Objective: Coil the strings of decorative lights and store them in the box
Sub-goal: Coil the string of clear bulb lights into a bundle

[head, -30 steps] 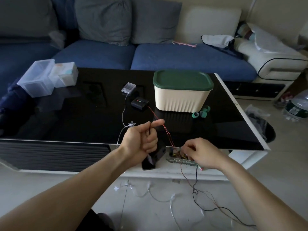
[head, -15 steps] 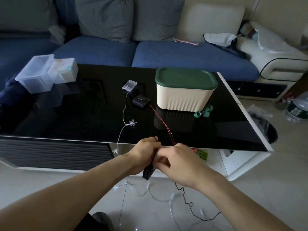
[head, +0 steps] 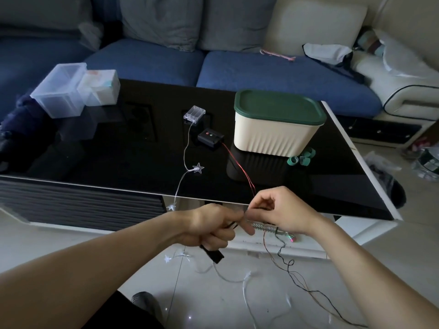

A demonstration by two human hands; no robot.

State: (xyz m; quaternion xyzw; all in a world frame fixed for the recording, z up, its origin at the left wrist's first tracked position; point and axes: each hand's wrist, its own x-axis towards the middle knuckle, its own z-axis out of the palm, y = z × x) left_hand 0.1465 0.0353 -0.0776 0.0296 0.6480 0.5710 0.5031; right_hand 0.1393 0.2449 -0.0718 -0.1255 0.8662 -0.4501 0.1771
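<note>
Head view: only one view, looks down over both forearms at tabletop (head: 118, 162) front edge.
Left hand (head: 213, 227): fingers curled round dark wire loops and a black block that sticks out below the fist.
Right hand (head: 282, 213): thumb and forefinger pinch the wire just beside left hand's fingertips.
Red wire (head: 240, 166): runs from black controller (head: 211, 138) on tabletop, diagonally toward right hand; slack hangs to floor below right wrist.
Star string (head: 187, 160): from clear battery case (head: 194, 114) over front edge to floor, untouched.
Box (head: 275, 129): lid on, behind right hand, nearer it than left.
Key relation: next wrap likely goes leftward, right hand feeding wire onto left.
Hidden: coil count inside left fist; wire ends cut off at frame bottom.
</note>
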